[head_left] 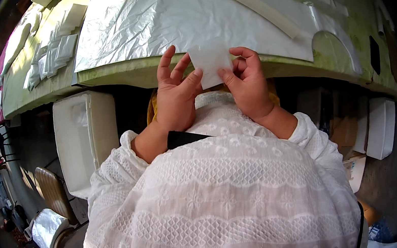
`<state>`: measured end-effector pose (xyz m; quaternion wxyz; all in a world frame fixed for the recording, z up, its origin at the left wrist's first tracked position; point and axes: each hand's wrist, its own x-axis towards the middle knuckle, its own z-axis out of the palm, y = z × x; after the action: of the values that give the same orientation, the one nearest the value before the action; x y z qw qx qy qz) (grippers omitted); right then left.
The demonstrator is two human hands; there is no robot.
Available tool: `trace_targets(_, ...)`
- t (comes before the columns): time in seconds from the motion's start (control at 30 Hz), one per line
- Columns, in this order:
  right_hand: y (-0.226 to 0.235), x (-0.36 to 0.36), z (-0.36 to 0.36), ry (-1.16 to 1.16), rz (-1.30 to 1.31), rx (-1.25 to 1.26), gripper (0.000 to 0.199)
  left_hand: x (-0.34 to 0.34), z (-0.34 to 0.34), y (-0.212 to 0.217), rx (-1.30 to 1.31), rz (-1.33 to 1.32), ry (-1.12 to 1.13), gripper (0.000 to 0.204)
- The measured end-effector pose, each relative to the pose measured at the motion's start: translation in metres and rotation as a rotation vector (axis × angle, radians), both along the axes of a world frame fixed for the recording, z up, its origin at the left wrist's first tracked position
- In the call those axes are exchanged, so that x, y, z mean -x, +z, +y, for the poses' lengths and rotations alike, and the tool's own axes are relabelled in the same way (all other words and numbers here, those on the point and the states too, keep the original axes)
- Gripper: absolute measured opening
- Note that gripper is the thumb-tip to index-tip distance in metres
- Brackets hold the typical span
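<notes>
A small, thin white translucent sheet [211, 63], perhaps a little plastic bag, is held up between my hands at the table's near edge. My left hand [178, 91] pinches its left edge with the thumb, while other fingers stick up apart. On the other side, my right hand [248, 80] grips the right edge between thumb and curled fingers. Behind the piece lies a large crinkled white plastic sheet [127, 27] spread over the table.
A green cloth [114, 73] covers the table. Stacks of flat white packets [57, 52] lie at the left. A long pale strip [247, 1] crosses the plastic sheet. Below the table stand a white foam box [72, 153] at left and a white box [381, 127] at right.
</notes>
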<state>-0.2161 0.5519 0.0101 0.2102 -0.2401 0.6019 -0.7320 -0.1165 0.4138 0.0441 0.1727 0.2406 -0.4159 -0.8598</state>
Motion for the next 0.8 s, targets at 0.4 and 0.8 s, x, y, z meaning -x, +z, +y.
trace_targets(0.4,0.001,0.001,0.002,0.007,0.072,-0.05,0.047,0.016,-0.004,-0.005,-0.16,0.001,0.088,0.045)
trace_targets(0.8,-0.005,0.007,-0.003,0.014,0.28,0.04,0.054,0.018,-0.011,-0.021,0.292,-0.089,-0.15,0.037)
